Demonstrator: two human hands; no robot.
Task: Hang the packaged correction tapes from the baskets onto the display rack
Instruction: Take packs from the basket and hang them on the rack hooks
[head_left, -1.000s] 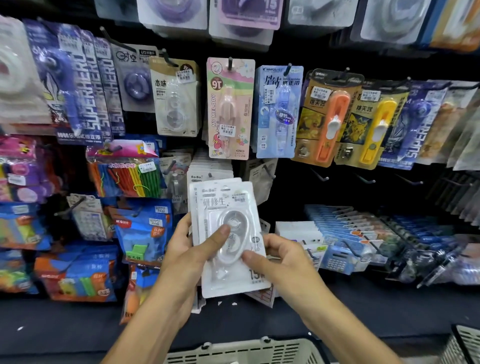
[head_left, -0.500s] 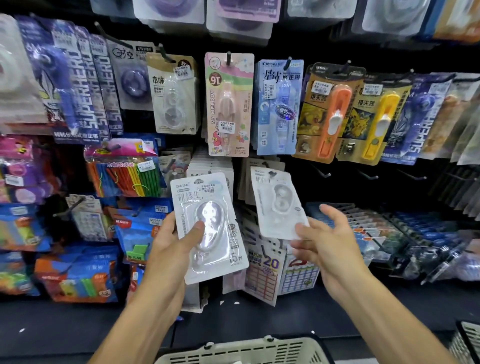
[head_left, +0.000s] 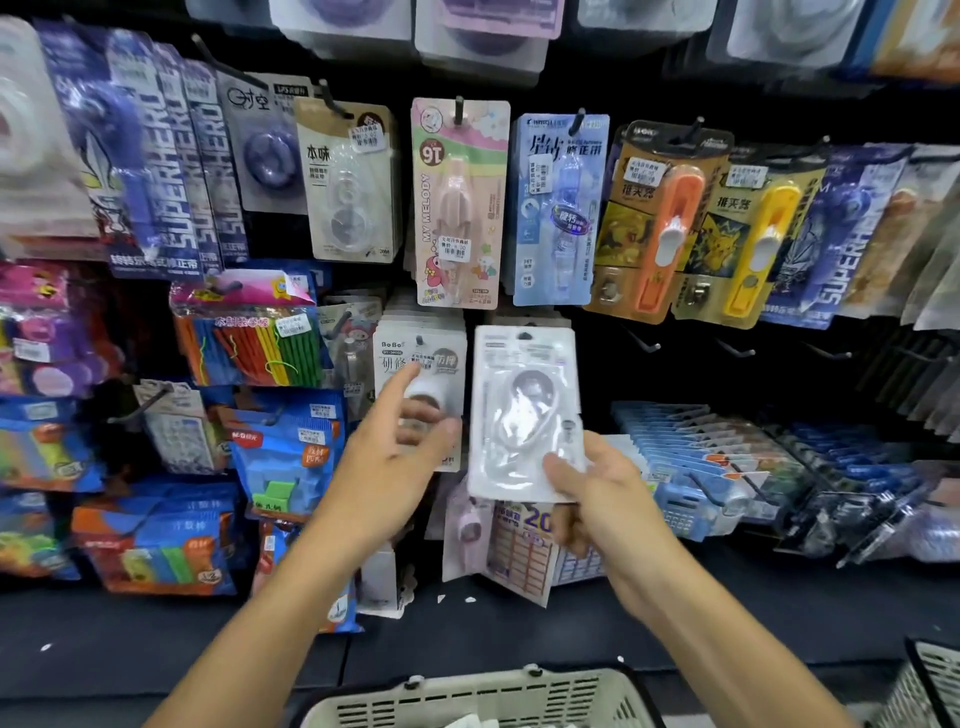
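A white correction-tape pack (head_left: 422, 358) hangs at the front of a stack on a peg of the display rack (head_left: 675, 374). My left hand (head_left: 389, 457) reaches up to it with the index finger straight, touching its front. My right hand (head_left: 597, 488) pinches the lower right corner of a second white blister pack (head_left: 522, 410), thumb on its front. That pack is upright just right of the hung stack, its top at the level of the pegs. A pale basket (head_left: 467, 699) sits below my arms; what it holds is mostly out of view.
Rows of coloured correction-tape packs (head_left: 460, 202) hang above. Bare black pegs (head_left: 644, 343) stick out to the right. Blue packets (head_left: 288, 457) hang at the left, calculators (head_left: 691, 499) lie at the right. A second basket (head_left: 935, 686) shows at the bottom right corner.
My left hand has lifted its pack onto the peg and its grip has loosened. My right hand has raised the other pack up and left, next to the hung stack.
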